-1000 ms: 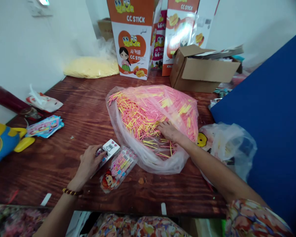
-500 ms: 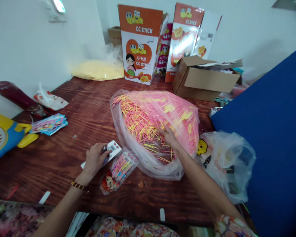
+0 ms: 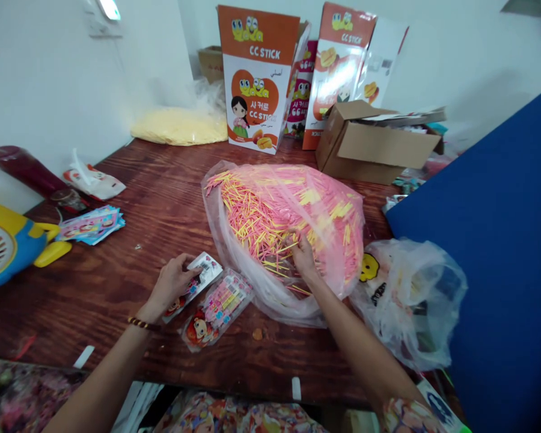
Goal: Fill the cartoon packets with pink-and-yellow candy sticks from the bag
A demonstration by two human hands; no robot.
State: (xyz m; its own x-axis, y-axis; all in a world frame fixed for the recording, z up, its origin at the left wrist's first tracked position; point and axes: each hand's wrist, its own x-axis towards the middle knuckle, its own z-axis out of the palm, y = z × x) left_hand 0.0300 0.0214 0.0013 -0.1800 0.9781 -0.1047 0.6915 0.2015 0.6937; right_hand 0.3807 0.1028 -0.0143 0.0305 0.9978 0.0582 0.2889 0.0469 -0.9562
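Note:
A large clear plastic bag (image 3: 247,279) full of thin pink and yellow sticks (image 3: 252,222) lies with its mouth towards me. My right hand (image 3: 303,255) is inside that mouth, fingers pinched together at some sticks; how many is hidden. To the left, my left hand (image 3: 174,281) grips a small printed packet (image 3: 206,269) on the table, thumb and fingers closed at its upper part. Beside it, a second see-through packet (image 3: 223,304) with sticks inside and a red-haired cartoon figure lies flat, its upper end close to the bag.
Cartons (image 3: 259,78) and an open cardboard box (image 3: 379,144) stand at the back. A crumpled plastic bag (image 3: 426,300) lies right, by a blue panel (image 3: 491,240). At left are a yellow-blue fan (image 3: 15,240), a stack of printed packets (image 3: 92,224) and a dark red bottle (image 3: 24,171).
My right hand has drawn slightly left and turned more upright among the sticks. The packet under my left hand has tipped flatter, now showing more of its printed face.

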